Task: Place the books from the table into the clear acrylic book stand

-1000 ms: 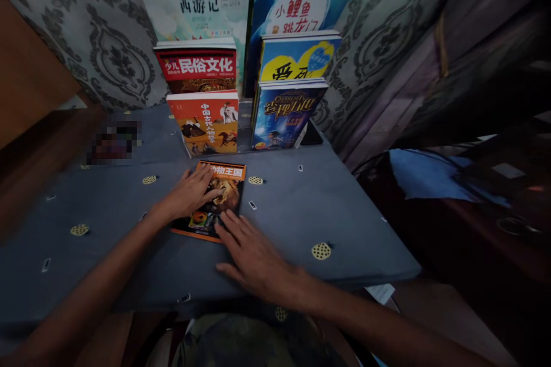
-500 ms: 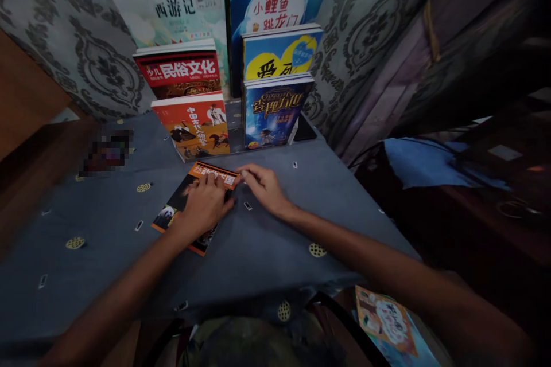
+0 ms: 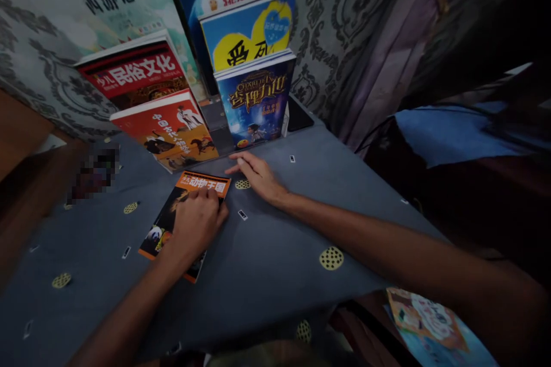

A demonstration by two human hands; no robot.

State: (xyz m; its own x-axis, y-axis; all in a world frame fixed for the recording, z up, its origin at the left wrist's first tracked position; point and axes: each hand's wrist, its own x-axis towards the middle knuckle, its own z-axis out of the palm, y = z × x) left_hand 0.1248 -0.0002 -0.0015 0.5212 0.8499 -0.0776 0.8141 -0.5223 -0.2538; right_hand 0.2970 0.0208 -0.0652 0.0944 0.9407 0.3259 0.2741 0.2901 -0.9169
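Note:
An orange-titled animal book (image 3: pixel 166 225) lies flat on the blue-grey tablecloth (image 3: pixel 275 229). My left hand (image 3: pixel 196 222) rests palm down on the book's right half, fingers spread toward its title band. My right hand (image 3: pixel 257 175) lies flat on the cloth just right of the book's top corner, fingers pointing left, holding nothing. Behind them stand two tiers of displayed books: a red history book (image 3: pixel 170 129) and a dark blue fantasy book (image 3: pixel 255 98) in front.
A red folk-culture book (image 3: pixel 133 71) and a yellow-and-blue book (image 3: pixel 248 28) stand behind, with larger books against the patterned wall. A black phone-like slab (image 3: pixel 299 116) lies by the blue book. The table edge drops off at right; a colourful book (image 3: pixel 424 321) lies below.
The view has tilted and swung left. My right hand slid off the book's top corner onto the cloth beside it. My left hand stays pressed on the book.

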